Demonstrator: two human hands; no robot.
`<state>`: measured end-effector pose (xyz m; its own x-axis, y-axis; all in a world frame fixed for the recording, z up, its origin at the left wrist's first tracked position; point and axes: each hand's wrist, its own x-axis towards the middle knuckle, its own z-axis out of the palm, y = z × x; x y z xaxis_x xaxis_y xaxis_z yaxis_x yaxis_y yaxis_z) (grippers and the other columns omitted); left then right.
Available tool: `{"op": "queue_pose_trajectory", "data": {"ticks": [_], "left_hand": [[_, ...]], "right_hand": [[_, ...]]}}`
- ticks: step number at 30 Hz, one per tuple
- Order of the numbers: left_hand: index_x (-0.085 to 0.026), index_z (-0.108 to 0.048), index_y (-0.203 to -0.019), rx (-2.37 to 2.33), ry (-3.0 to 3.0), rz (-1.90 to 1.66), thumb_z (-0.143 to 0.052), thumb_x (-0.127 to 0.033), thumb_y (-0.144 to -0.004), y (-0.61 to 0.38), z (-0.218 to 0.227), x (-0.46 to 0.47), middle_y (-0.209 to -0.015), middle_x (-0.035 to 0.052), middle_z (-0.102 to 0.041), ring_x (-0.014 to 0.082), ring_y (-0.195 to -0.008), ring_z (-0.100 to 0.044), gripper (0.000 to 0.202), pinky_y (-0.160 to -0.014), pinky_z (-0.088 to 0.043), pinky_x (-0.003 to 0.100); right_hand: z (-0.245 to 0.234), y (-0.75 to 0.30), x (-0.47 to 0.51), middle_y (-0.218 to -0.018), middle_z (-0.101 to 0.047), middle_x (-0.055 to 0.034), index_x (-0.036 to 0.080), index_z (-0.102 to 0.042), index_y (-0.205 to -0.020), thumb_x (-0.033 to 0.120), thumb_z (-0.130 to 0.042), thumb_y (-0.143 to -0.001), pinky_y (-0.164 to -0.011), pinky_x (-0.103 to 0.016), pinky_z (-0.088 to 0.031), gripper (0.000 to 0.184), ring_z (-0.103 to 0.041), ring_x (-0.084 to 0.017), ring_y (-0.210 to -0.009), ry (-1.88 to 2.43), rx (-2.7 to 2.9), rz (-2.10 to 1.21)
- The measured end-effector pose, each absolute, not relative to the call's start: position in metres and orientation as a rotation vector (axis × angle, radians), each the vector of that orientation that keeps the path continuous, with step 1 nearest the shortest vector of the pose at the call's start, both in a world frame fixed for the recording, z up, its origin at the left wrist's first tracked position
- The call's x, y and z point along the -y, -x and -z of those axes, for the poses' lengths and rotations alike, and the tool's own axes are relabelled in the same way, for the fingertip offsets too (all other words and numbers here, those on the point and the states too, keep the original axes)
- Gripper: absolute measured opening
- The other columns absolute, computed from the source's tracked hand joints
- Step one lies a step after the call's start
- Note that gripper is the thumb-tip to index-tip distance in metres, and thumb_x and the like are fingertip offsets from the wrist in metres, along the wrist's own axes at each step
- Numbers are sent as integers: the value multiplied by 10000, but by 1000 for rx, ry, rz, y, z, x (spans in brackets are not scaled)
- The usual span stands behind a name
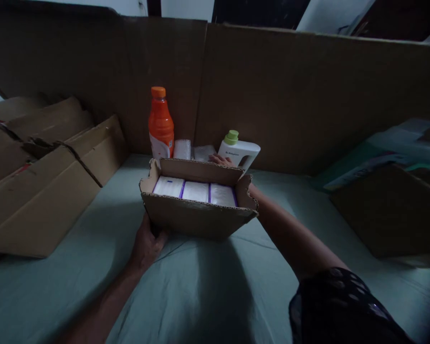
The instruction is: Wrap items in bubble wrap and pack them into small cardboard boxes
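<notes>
An open-topped cardboard box [197,222] stands in the middle, tilted a little, holding a row of white packs [196,192] with purple edges. My left hand [148,244] grips its lower left corner, thumb along the front. My right arm reaches round the box's right side. Behind the back wall, part of my right hand [222,160] shows with fingers stretched out beside a white bottle [239,150] with a green cap; whether they touch it I cannot tell. An orange bottle [161,124] stands behind the box, next to clear bubble-wrapped pieces [182,149].
Opened cardboard boxes [50,191] lie on the left. At the right, a teal-and-clear package [372,155] leans by another cardboard box [390,210]. A tall cardboard wall [290,95] runs along the back. Pale green cloth [179,296] covers the surface.
</notes>
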<state>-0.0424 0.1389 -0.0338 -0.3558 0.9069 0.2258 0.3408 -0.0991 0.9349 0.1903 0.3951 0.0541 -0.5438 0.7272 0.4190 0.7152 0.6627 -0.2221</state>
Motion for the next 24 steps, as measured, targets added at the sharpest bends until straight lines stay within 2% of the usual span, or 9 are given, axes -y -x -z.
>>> {"op": "queue_pose_trajectory", "data": {"ticks": [3, 6, 11, 13, 15, 17, 19, 22, 24], "left_hand": [[-181, -443, -1419, -1676, -1363, -1464, -646, -263, -756, 42, 33, -139, -1313, 121, -631, 298, -1271, -589, 698, -1082, -478, 452], [-179, -431, -1427, -1675, -1359, -1459, -649, -275, -753, 42, 31, -139, -1327, 126, -623, 303, -1272, -588, 715, -1083, -476, 459], [-173, -442, -1406, -1701, -1386, -1452, -662, -313, -748, 46, 31, -138, -1299, 127, -632, 307, -1230, -611, 708, -1050, -495, 453], [-171, -464, -1379, -1719, -1398, -1443, -668, -326, -738, 47, 31, -138, -1266, 122, -644, 307, -1201, -623, 691, -1022, -509, 438], [-170, -478, -1356, -1741, -1401, -1432, -670, -343, -727, 48, 31, -138, -1235, 121, -652, 307, -1169, -634, 679, -990, -520, 427], [-168, -505, -1313, -1784, -1431, -1411, -662, -362, -718, 49, 29, -138, -1185, 121, -659, 310, -1125, -641, 645, -956, -528, 426], [-166, -574, -1177, -1886, -1528, -1385, -650, -389, -705, 53, 27, -136, -1078, 120, -660, 321, -1058, -641, 528, -923, -530, 440], [-196, -607, -945, -2076, -1698, -1346, -623, -434, -717, 61, 23, -133, -929, 91, -620, 291, -891, -628, 330, -861, -530, 437], [-209, -609, -907, -2125, -1706, -1334, -601, -442, -743, 65, 20, -131, -884, 62, -606, 239, -765, -603, 285, -801, -532, 401]], "right_hand": [[-61, -198, -387, -1420, -612, -91, 219, -671, -1255, 245, -497, -968, -1103, -464, -437, 337, -554, -291, -1308, 1215, 2300, -10], [-64, -241, -337, -1436, -585, -102, 233, -612, -1347, 330, -452, -987, -1049, -470, -480, 406, -561, -279, -1291, 1224, 1963, -13], [-42, -345, -214, -1099, -721, -96, 193, -677, -1239, 518, -612, -877, -826, -389, -555, 491, -675, -231, -950, 1486, 1519, -435], [-33, -377, -173, -1179, -693, -140, 177, -709, -1151, 538, -663, -803, -849, -435, -548, 504, -657, -288, -1050, 1676, 1515, -425], [-30, -392, -142, -1350, -608, -178, 183, -714, -1122, 515, -674, -775, -940, -524, -513, 482, -578, -360, -1226, 1803, 1549, -223], [-32, -384, -121, -1418, -563, -172, 206, -700, -1146, 467, -632, -826, -1032, -576, -452, 419, -516, -366, -1317, 1757, 1616, -34], [-36, -357, -110, -1407, -579, -152, 232, -686, -1166, 415, -585, -889, -1037, -554, -464, 347, -535, -333, -1309, 1594, 1744, -72], [-38, -295, -112, -1421, -570, -159, 243, -630, -1270, 363, -576, -907, -842, -444, -570, 386, -638, -289, -1153, 1399, 1878, -416], [-35, -258, -126, -1287, -650, -163, 232, -550, -1373, 355, -581, -895, -703, -383, -576, 494, -695, -244, -923, 1386, 1885, -647]]}}
